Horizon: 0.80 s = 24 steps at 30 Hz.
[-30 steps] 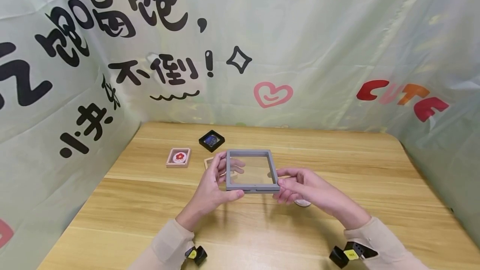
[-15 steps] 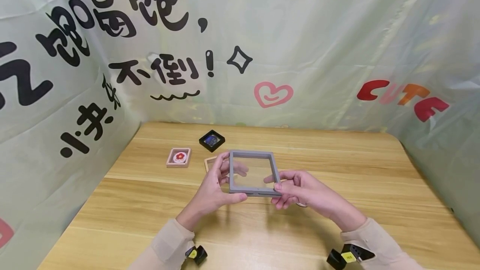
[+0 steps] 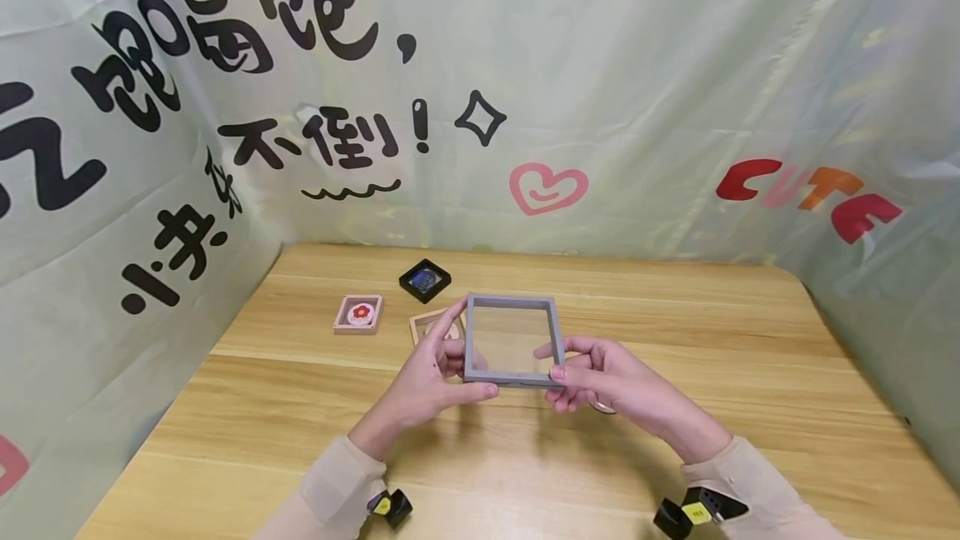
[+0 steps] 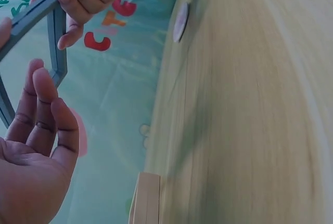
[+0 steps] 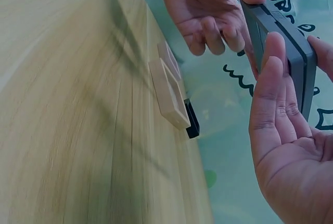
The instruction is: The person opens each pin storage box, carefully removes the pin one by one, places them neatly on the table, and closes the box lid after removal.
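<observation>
The right hand (image 5: 283, 146) and left hand (image 5: 208, 11) pinch a grey frame (image 5: 283, 42) between them, wooden frames (image 5: 169, 91) lying beyond on the table (image 5: 62, 120).

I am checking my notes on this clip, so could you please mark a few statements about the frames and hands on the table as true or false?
1. Both hands hold the grey frame above the table. True.
2. The grey frame holds a red flower picture. False: its pane is clear; the flower sits in the small pink frame.
3. The black frame lies nearer the backdrop than the pink one. True.
4. The right hand rests flat on the table. False: it pinches the grey frame's right corner.
5. The left hand holds the frame's left side. True.
</observation>
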Tool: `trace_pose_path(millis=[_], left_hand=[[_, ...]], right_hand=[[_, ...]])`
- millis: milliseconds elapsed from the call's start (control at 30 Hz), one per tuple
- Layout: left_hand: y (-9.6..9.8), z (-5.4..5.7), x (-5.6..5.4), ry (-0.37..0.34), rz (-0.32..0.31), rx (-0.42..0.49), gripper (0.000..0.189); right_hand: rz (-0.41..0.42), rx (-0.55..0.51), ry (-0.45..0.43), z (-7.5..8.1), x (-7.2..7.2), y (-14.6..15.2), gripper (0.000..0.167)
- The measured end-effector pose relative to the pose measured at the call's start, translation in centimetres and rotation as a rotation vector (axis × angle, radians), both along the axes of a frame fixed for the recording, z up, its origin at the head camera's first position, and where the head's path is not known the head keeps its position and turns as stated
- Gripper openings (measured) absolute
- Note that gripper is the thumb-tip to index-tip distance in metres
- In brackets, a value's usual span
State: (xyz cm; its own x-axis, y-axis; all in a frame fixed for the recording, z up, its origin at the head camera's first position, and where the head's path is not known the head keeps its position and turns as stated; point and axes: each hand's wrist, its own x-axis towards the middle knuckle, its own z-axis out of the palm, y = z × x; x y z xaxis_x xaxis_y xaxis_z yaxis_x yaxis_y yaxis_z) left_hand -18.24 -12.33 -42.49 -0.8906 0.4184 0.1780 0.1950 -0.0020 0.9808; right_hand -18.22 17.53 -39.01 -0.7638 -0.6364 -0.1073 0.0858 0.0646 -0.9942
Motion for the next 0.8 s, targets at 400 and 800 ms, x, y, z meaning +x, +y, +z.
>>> trace_pose_path(millis=[400, 800], left_hand=[[0.02, 0.39, 0.16, -0.105, -0.027, 0.007, 0.092], [0.06, 0.08, 0.16, -0.085, -0.053, 0.037, 0.041]], right_hand=[[-0.027, 0.031, 0.086, -0.44, -0.39, 0.3, 0.047], [-0.023, 0.072, 0.152, -0.94, -0.45, 0.05, 0.042]])
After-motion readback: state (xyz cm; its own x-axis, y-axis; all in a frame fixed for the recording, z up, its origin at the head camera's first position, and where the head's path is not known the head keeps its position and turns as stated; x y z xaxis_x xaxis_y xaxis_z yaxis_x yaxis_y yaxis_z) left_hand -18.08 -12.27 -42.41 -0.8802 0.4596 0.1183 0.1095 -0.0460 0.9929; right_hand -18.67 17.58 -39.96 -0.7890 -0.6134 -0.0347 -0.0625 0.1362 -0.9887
